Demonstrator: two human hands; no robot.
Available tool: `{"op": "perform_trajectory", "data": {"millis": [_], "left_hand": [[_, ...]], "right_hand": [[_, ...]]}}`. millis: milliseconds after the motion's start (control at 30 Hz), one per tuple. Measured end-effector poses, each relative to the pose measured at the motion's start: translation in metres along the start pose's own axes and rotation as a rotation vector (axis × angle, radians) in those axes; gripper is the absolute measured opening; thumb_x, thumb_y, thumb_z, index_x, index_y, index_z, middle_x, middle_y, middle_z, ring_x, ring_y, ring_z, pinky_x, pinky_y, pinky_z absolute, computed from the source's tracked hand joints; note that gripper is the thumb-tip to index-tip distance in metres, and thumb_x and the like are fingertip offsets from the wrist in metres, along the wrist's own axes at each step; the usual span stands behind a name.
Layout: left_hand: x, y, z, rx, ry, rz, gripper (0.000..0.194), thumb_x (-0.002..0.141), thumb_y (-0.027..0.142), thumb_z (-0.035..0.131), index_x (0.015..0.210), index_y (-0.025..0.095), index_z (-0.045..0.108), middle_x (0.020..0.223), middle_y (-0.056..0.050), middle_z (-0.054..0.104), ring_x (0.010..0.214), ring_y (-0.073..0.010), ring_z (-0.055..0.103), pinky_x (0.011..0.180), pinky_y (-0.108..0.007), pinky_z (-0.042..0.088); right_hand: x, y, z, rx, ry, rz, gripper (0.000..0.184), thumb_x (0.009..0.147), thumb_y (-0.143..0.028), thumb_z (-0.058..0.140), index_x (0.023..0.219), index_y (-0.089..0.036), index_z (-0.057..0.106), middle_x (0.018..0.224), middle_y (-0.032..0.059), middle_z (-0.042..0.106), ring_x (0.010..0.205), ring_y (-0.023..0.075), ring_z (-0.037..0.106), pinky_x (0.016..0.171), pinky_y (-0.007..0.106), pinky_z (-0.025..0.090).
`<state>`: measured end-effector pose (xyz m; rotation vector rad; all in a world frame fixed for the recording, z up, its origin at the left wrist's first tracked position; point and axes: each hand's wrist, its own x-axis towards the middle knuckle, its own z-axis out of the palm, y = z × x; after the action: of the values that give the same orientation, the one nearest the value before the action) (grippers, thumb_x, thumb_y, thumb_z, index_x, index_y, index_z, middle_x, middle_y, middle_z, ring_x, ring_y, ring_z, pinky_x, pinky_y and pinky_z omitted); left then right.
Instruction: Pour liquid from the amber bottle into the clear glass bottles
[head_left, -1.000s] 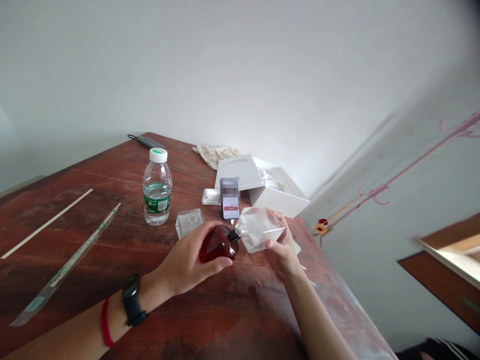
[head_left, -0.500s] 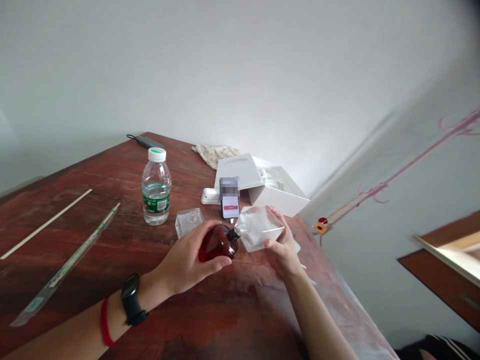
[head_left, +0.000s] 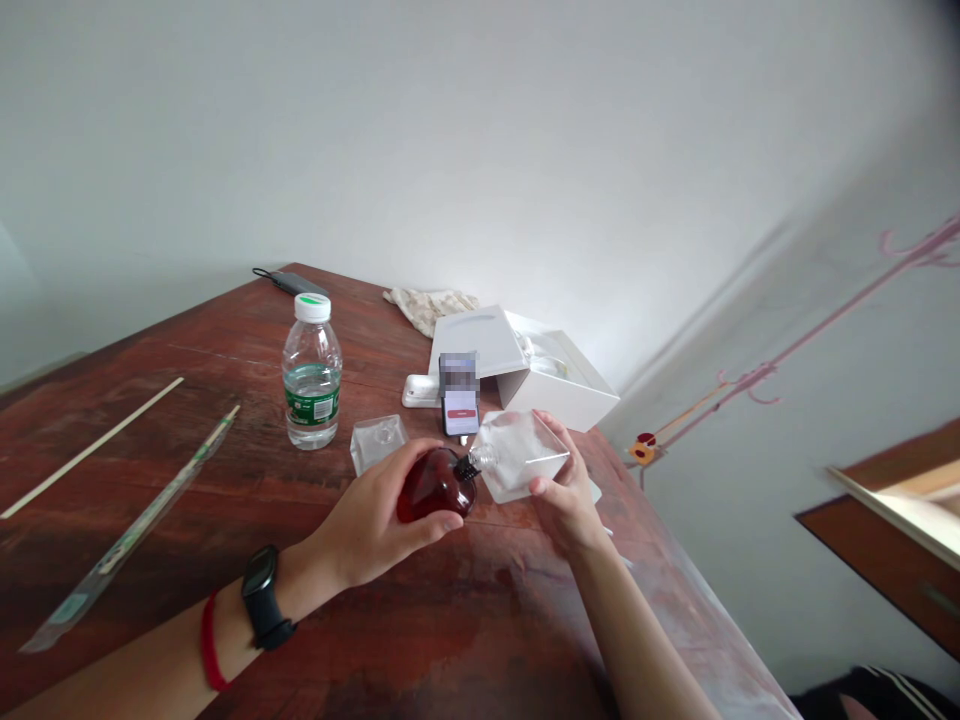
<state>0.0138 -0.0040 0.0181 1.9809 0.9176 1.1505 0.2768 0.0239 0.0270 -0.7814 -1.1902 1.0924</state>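
Note:
My left hand (head_left: 390,525) is wrapped round a dark red bottle (head_left: 433,488), tilted so its black neck (head_left: 468,467) points right. In my right hand (head_left: 564,495) is a clear square bottle (head_left: 519,457), also tipped on its side, its threaded mouth facing left. The two mouths meet or nearly meet; whether liquid passes between them I cannot tell. Just behind my left hand lies a clear square container (head_left: 376,443) on the table. A phone (head_left: 460,400) with a lit screen stands behind the two bottles.
A water bottle (head_left: 312,385) stands on the wooden table (head_left: 247,480), left of my hands. Further left lie a bare stick (head_left: 97,445) and wrapped chopsticks (head_left: 142,525). Behind are a white box (head_left: 555,375), a cloth (head_left: 427,308) and a dark flat device (head_left: 292,283).

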Motion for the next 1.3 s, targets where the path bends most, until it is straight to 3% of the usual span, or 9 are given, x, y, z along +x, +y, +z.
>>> {"op": "perform_trajectory", "data": {"millis": [733,1300], "left_hand": [[0.0,-0.0001,0.0007,-0.007,0.011,-0.003,0.063,0.093,0.061,0.074,0.141,0.025,0.054,0.133,-0.01,0.073,0.12,-0.0312,0.071,0.105,-0.044,0.055],[-0.0005,-0.003,0.0005,0.0,0.001,0.009,0.062,0.094,0.06,0.074,0.141,0.026,0.053,0.134,-0.009,0.072,0.122,-0.0305,0.07,0.106,-0.042,0.055]], "right_hand": [[-0.0008,-0.0007,0.0024,0.032,-0.002,-0.001,0.084,0.047,-0.042,0.109,0.123,-0.03,0.074,0.121,0.004,0.079,0.104,0.0267,0.072,0.087,0.034,0.058],[-0.0008,-0.003,0.0043,-0.015,0.011,-0.039,0.08,0.05,-0.048,0.107,0.12,-0.029,0.075,0.114,0.006,0.081,0.098,0.0288,0.075,0.081,0.038,0.06]]}}
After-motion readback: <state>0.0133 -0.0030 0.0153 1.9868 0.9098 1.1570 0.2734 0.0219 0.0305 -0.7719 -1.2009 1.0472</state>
